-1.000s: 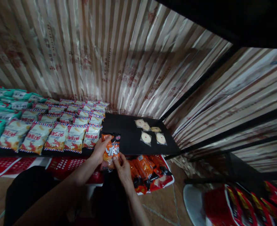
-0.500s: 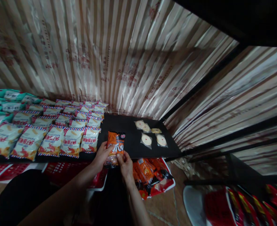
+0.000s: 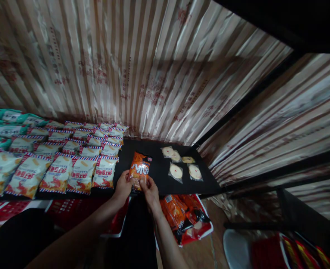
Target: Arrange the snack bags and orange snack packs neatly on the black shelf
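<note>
Between my two hands is an orange snack bag [image 3: 139, 168] with black ends and white lettering, its printed face toward me. My left hand [image 3: 123, 185] grips its lower left side. Fingers of my right hand [image 3: 150, 189] pinch the lower right corner, the thumb on the front. The bag is over the front part of a black shelf [image 3: 157, 170]; whether its base touches the shelf I cannot tell. Left of it, white snack bags [image 3: 103, 172] with red lettering stand in rows. To the right lie several round, flat, pale packets [image 3: 176, 172] in clear wrap.
Green snack bags [image 3: 12, 130] fill the shelf's far left. Below its front edge stand red baskets, one holding more orange bags [image 3: 174, 212]. Striped sheeting [image 3: 103, 56] covers the back, and a black frame post [image 3: 246, 99] slants at the right.
My left fingers have slid down from the bag's face to its lower side, uncovering more lettering. The bag has moved slightly up and right. The view has shifted a little.
</note>
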A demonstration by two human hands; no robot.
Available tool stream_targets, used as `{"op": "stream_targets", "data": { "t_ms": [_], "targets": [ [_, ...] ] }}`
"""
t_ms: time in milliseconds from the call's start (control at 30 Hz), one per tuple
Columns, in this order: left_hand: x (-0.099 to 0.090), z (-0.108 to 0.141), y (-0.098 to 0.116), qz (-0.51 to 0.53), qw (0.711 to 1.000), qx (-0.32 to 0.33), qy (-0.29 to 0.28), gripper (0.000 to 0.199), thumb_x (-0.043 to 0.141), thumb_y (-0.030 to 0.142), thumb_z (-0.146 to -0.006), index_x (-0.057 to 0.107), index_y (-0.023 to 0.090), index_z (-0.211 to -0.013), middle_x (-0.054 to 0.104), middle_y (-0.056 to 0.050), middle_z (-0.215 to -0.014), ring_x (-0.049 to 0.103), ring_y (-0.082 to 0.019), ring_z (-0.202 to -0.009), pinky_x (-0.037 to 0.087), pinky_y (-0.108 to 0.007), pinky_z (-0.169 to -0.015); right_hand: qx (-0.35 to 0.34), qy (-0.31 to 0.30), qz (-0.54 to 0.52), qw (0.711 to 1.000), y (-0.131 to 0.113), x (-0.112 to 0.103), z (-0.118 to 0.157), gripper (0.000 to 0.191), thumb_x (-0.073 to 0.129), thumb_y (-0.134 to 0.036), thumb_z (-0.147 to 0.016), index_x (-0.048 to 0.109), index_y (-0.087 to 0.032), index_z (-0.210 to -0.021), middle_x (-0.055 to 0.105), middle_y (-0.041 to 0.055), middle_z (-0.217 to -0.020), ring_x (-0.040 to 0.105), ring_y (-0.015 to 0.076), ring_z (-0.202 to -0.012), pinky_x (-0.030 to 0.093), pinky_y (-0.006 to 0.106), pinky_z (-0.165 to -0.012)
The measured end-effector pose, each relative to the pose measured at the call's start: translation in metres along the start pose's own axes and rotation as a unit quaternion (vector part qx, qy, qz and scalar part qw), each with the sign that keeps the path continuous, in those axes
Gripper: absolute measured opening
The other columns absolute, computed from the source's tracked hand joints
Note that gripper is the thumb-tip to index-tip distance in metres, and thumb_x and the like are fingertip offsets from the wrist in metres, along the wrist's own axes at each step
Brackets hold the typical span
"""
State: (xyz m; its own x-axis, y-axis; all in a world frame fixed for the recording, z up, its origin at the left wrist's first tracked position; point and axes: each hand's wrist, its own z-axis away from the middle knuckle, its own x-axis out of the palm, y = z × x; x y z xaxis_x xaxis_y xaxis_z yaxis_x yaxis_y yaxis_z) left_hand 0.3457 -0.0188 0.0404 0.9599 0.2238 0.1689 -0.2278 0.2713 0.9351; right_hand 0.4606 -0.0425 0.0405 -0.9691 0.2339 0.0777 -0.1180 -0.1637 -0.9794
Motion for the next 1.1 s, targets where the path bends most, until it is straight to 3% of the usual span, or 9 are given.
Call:
{"op": "stream_targets", "data": {
  "t_ms": [133,400,533,667,967,1100],
  "targets": [
    [0.005,-0.007,0.007,-0.017,1.000,-0.013,0.019,0.032,0.060,0.003,-0.070,0.058,0.015,-0.100,0.067,-0.003,-0.080,0.064,-0.013,-0.071,0.051,-0.024,-0.068,-0.003,-0.013,0.044,0.999,0.006,-0.005,-0.012,0.048,0.069,-0.042,-0.066,0.061,-0.017,-0.106,0.071,0.0073,-0.098,0.067,0.0213,-0.085,0.052,0.032,-0.078],
    [0.013,-0.026,0.007,-0.098,0.994,-0.036,0.023,0.033,0.052,0.006,-0.080,0.051,0.012,-0.112,0.067,-0.010,-0.100,0.066,-0.014,-0.086,0.050,-0.022,-0.075,-0.043,0.005,0.083,0.996,0.018,-0.005,-0.039,0.041,0.066,-0.033,-0.066,0.061,-0.016,-0.103,0.071,0.0080,-0.097,0.067,0.0223,-0.085,0.052,0.033,-0.079],
    [0.015,-0.034,0.007,-0.120,0.992,-0.031,0.026,0.033,0.056,0.009,-0.078,0.053,0.013,-0.111,0.067,-0.010,-0.105,0.065,-0.015,-0.091,0.048,-0.022,-0.078,-0.068,0.024,0.133,0.988,0.020,-0.002,-0.052,0.039,0.064,-0.030,-0.068,0.061,-0.017,-0.105,0.071,0.0070,-0.096,0.067,0.0223,-0.085,0.052,0.034,-0.080],
    [0.016,-0.042,0.007,-0.180,0.983,-0.003,0.026,0.045,0.064,0.019,-0.075,0.051,0.016,-0.118,0.065,-0.010,-0.111,0.062,-0.018,-0.100,0.046,-0.025,-0.084,-0.080,0.024,0.164,0.983,0.019,0.003,-0.067,0.039,0.061,-0.029,-0.070,0.059,-0.017,-0.108,0.070,0.0074,-0.099,0.066,0.0217,-0.088,0.051,0.034,-0.082],
    [0.025,-0.057,0.015,-0.291,0.956,0.036,0.011,0.050,0.050,0.011,-0.078,0.046,0.013,-0.128,0.054,-0.013,-0.129,0.051,-0.019,-0.119,0.038,-0.027,-0.096,-0.072,0.056,0.246,0.965,0.008,0.015,-0.102,0.046,0.059,-0.025,-0.072,0.054,-0.015,-0.117,0.068,0.0109,-0.106,0.065,0.0230,-0.096,0.049,0.035,-0.088],
    [0.030,-0.063,0.020,-0.318,0.946,0.054,0.016,0.050,0.047,0.005,-0.077,0.049,0.008,-0.127,0.042,-0.016,-0.140,0.038,-0.020,-0.130,0.028,-0.028,-0.107,-0.075,0.073,0.252,0.962,0.005,0.021,-0.117,0.050,0.058,-0.024,-0.073,0.051,-0.016,-0.122,0.067,0.0109,-0.108,0.065,0.0223,-0.097,0.049,0.034,-0.087]
  ]
}}
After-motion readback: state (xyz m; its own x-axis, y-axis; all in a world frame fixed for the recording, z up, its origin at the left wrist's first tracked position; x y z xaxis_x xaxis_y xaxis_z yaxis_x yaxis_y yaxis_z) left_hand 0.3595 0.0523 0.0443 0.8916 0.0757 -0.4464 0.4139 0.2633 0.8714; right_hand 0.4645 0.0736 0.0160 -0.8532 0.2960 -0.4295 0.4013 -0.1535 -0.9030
